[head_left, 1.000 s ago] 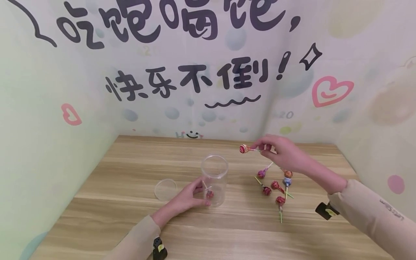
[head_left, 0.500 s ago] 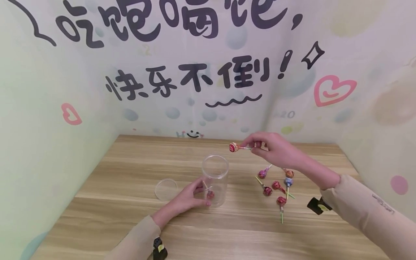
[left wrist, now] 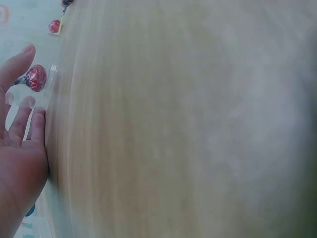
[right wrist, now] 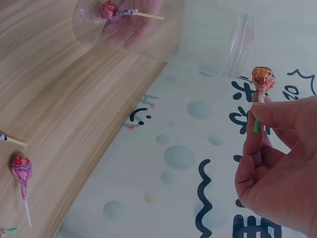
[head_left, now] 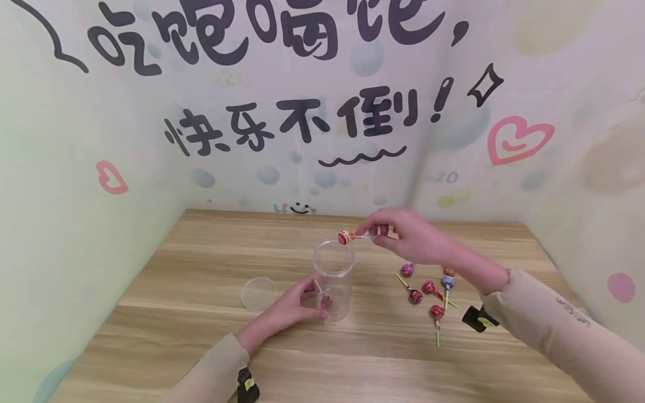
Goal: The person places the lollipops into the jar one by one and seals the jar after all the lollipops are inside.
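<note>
A clear plastic jar (head_left: 342, 282) stands upright on the table without a lid, one red-wrapped lollipop (head_left: 326, 301) inside near the bottom. My left hand (head_left: 284, 310) holds the jar from the left, thumb in front and fingers behind it. In my right hand (head_left: 410, 238) the stick of an orange-and-red wrapped lollipop (right wrist: 263, 78) is pinched between thumb and fingers. Its candy head points left, right at the jar's rim in the head view. The right wrist view shows that head close to the jar's mouth (right wrist: 240, 44).
Several wrapped lollipops, among them a purple one (head_left: 407, 270), a blue one (head_left: 448, 281) and a red one (head_left: 436, 312), lie right of the jar. A clear round lid (head_left: 257, 294) lies to its left. Behind the wooden table (head_left: 322, 369) rises a printed wall (head_left: 242, 184).
My right hand has carried its lollipop leftward from above the loose lollipops to the jar's rim, dipping slightly at the end. The left hand and the jar have stayed in place.
</note>
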Demonstrator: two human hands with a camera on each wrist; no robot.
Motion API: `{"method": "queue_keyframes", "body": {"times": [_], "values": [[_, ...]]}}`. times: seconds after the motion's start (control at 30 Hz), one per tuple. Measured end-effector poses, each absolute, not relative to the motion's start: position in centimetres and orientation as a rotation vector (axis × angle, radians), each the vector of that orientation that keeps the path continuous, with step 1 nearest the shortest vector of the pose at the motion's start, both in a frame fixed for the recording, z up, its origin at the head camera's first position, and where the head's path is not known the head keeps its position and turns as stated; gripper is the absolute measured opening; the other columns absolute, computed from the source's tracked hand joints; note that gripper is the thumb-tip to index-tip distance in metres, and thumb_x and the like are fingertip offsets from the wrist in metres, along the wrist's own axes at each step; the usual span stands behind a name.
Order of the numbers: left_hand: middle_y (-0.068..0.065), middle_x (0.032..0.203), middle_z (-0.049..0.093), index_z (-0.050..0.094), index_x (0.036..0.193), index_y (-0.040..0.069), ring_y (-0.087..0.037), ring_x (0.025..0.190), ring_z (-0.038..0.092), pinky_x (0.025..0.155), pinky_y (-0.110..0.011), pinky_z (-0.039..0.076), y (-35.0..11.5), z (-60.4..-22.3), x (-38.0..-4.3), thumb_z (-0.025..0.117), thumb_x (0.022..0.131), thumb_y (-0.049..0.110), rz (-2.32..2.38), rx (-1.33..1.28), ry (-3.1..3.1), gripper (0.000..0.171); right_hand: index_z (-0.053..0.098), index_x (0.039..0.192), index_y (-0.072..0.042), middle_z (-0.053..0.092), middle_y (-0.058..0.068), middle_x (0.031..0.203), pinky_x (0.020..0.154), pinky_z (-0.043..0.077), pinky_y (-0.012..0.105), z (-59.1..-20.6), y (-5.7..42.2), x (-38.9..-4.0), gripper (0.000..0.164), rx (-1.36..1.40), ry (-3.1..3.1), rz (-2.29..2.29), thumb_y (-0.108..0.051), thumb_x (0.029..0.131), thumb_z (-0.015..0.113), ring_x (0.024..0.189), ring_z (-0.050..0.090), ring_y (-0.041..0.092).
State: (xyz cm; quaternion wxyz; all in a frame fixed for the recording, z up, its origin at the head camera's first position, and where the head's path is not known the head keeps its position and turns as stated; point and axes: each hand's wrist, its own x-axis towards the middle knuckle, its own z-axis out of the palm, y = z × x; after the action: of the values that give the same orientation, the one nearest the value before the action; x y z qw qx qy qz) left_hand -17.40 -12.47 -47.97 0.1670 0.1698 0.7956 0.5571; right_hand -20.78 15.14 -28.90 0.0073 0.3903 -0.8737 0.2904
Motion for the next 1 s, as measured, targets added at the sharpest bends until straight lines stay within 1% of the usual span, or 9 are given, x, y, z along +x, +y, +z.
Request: {"method": "queue_keyframes", "body": {"times": [0.17,0.27,0.43,0.57,0.8,1.0], "values": [[-0.016,0.147,0.05,0.036,0.151,0.018,-0.037,0.137,0.047,0.118,-0.053,0.037,-12.5,-48.0,-17.3,0.082,0.08,0.016,1.591,0.486,2.268,0.084,0.071,0.109,-0.013,0.071,-0.003,0.099,0.075,0.053,0.025,-29.3,14.2,-20.4,0.026,1.278,-2.727,0.913,0.002,0.089,0.066,0.086,0.057,0.009],[-0.018,0.147,0.05,0.037,0.151,0.015,-0.039,0.137,0.048,0.118,-0.054,0.036,-12.5,-48.1,-17.3,0.082,0.08,0.015,1.598,0.499,2.268,0.084,0.071,0.109,-0.015,0.072,-0.004,0.101,0.076,0.054,0.025,-29.8,13.8,-20.3,0.026,1.299,-2.742,0.916,0.002,0.09,0.066,0.087,0.058,0.008],[-0.017,0.149,0.048,0.036,0.152,0.016,-0.038,0.138,0.047,0.119,-0.054,0.035,-12.5,-48.2,-17.4,0.081,0.081,0.016,1.59,0.505,2.268,0.084,0.071,0.109,-0.017,0.072,-0.005,0.106,0.077,0.053,0.023,-30.3,13.4,-20.1,0.026,1.309,-2.764,0.909,0.0,0.091,0.065,0.089,0.059,0.008],[-0.015,0.151,0.047,0.035,0.152,0.018,-0.038,0.138,0.046,0.119,-0.055,0.035,-12.4,-48.2,-17.5,0.081,0.081,0.018,1.591,0.507,2.269,0.085,0.071,0.11,-0.016,0.072,-0.004,0.107,0.078,0.054,0.023,-30.3,13.2,-20.0,0.025,1.31,-2.767,0.91,-0.001,0.091,0.065,0.091,0.06,0.008],[-0.015,0.151,0.046,0.035,0.152,0.017,-0.038,0.139,0.046,0.119,-0.054,0.034,-12.5,-48.2,-17.5,0.082,0.081,0.017,1.59,0.503,2.269,0.085,0.072,0.109,-0.017,0.072,-0.006,0.107,0.077,0.054,0.023,-30.3,13.1,-20.0,0.026,1.303,-2.774,0.904,0.0,0.091,0.065,0.091,0.06,0.009],[-0.017,0.15,0.047,0.034,0.153,0.015,-0.038,0.139,0.046,0.119,-0.055,0.034,-12.5,-48.0,-17.4,0.081,0.081,0.017,1.588,0.5,2.263,0.085,0.072,0.11,-0.018,0.072,-0.006,0.108,0.079,0.055,0.027,-30.4,13.0,-20.0,0.026,1.289,-2.777,0.883,-0.002,0.091,0.065,0.094,0.06,0.009]]}}
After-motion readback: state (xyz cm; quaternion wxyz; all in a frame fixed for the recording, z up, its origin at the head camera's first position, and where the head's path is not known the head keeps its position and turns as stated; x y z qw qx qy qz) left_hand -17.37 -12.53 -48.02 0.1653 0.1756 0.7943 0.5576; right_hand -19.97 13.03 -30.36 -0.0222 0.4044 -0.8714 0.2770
